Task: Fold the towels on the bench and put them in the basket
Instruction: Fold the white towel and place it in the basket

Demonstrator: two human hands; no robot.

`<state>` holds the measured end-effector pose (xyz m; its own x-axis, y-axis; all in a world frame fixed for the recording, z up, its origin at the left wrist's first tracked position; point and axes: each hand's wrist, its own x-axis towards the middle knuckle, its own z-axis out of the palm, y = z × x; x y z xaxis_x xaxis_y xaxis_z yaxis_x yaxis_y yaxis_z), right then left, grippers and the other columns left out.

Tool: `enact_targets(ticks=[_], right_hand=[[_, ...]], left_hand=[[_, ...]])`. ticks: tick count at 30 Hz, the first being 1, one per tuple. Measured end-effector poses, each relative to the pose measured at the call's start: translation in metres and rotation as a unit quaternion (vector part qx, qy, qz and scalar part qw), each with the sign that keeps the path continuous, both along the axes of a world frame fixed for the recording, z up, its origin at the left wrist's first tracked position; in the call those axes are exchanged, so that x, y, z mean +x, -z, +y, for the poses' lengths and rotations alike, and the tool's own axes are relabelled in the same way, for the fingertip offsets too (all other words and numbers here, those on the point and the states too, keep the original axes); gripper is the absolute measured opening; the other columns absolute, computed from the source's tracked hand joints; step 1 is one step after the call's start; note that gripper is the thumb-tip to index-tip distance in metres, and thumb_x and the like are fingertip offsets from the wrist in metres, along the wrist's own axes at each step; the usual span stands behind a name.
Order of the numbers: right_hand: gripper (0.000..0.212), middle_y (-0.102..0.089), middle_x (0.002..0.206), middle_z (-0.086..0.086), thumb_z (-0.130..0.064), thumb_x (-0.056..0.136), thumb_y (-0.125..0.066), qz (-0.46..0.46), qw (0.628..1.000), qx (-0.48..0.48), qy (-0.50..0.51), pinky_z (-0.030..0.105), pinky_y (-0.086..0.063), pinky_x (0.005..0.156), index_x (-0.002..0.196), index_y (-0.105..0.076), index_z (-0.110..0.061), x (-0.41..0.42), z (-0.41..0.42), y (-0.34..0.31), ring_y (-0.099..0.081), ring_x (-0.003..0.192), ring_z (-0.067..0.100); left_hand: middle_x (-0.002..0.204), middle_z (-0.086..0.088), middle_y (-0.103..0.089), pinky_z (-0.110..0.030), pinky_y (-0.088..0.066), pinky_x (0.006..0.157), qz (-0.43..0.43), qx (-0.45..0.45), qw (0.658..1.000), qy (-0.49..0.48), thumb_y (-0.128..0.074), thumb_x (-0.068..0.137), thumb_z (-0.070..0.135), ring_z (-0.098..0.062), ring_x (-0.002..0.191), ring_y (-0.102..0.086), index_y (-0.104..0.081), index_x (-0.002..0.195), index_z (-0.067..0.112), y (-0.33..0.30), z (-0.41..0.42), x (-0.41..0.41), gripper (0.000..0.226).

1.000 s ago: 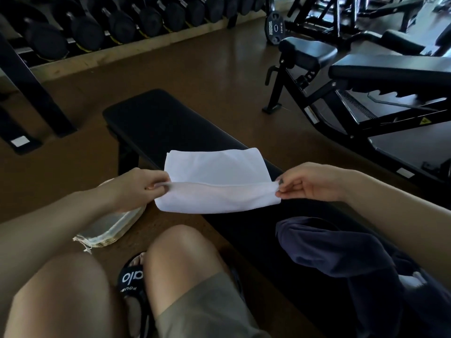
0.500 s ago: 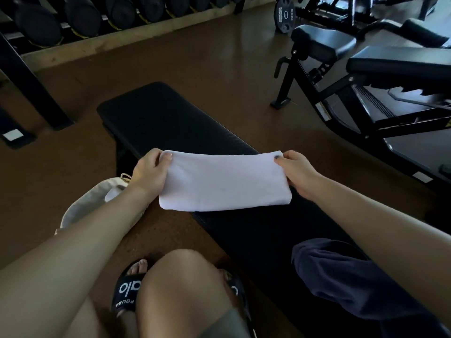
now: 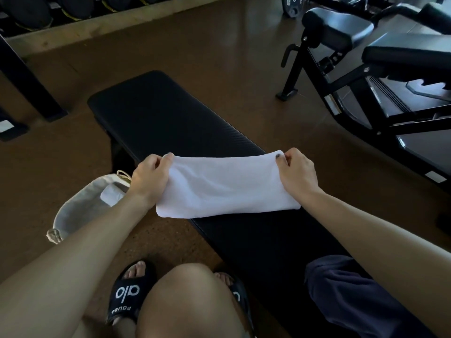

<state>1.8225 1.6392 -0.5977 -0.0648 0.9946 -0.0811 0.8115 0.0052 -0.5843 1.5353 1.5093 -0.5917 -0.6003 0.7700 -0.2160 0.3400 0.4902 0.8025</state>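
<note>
Pinching the far corners of a folded white cloth towel (image 3: 227, 186), the left hand (image 3: 150, 178) and right hand (image 3: 296, 174) hold it across the black padded bench (image 3: 170, 123), its near-left corner overhanging the edge above the floor beside a cream fabric basket (image 3: 80, 211).

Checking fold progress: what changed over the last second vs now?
Both hands, left hand and right hand, carried the white towel's near edge over to its far edge, making a narrower band. Each grip stays pinched on a far corner. Bench, basket and dark towel unchanged.
</note>
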Motion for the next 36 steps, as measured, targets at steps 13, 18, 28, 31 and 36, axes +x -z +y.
enact_targets(ticks=[13,18,28,31,36], right_hand=[[0.030,-0.051,0.074,-0.003,-0.034,0.111,-0.031,-0.190,0.979,0.069,-0.009,0.032,-0.029,0.060,0.114,-0.052,-0.012,-0.013,-0.011,-0.001,-0.040,0.057,0.007],[0.032,-0.062,0.087,0.002,-0.037,0.110,-0.033,-0.191,0.979,0.066,0.001,0.031,-0.036,0.066,0.119,-0.053,-0.013,-0.014,-0.009,0.000,-0.048,0.062,0.012],[0.047,-0.053,0.140,0.009,-0.035,0.102,-0.037,-0.210,0.914,0.247,-0.243,0.044,-0.042,0.108,0.144,-0.047,-0.015,-0.047,-0.039,-0.011,-0.051,0.129,0.029],[0.071,-0.022,0.170,0.002,-0.049,0.101,-0.003,-0.225,0.920,0.108,-0.301,0.044,-0.012,0.129,0.163,-0.021,-0.021,-0.048,-0.050,0.008,-0.014,0.158,0.021],[0.062,0.007,0.173,-0.004,-0.053,0.108,-0.008,-0.247,0.947,-0.017,-0.206,0.045,0.001,0.129,0.164,0.004,-0.031,-0.005,-0.023,0.015,0.008,0.159,0.017]], left_hand=[[0.083,-0.007,-0.056,-0.035,-0.036,0.056,0.132,-0.026,0.990,0.033,-0.045,0.102,0.027,-0.019,0.069,-0.050,-0.048,0.096,0.010,0.006,-0.003,0.002,0.019],[0.118,-0.014,-0.060,-0.044,-0.050,0.068,0.246,-0.083,0.961,0.090,-0.041,0.104,0.027,-0.031,0.089,-0.063,-0.039,0.135,0.018,0.002,-0.003,0.005,0.032],[0.169,-0.006,-0.020,-0.046,-0.010,0.127,0.436,-0.024,0.844,0.312,-0.010,0.102,0.046,-0.024,0.156,-0.014,-0.018,0.163,0.023,-0.009,0.007,0.066,0.066],[0.172,0.001,0.000,-0.041,0.002,0.127,0.373,-0.092,0.855,0.348,0.006,0.091,0.054,-0.019,0.158,0.003,-0.006,0.164,0.029,0.016,0.001,0.070,0.078],[0.172,0.000,0.002,-0.040,0.004,0.128,0.373,-0.147,0.872,0.281,-0.014,0.103,0.053,-0.016,0.157,0.009,0.000,0.164,0.025,0.025,-0.002,0.027,0.069]])
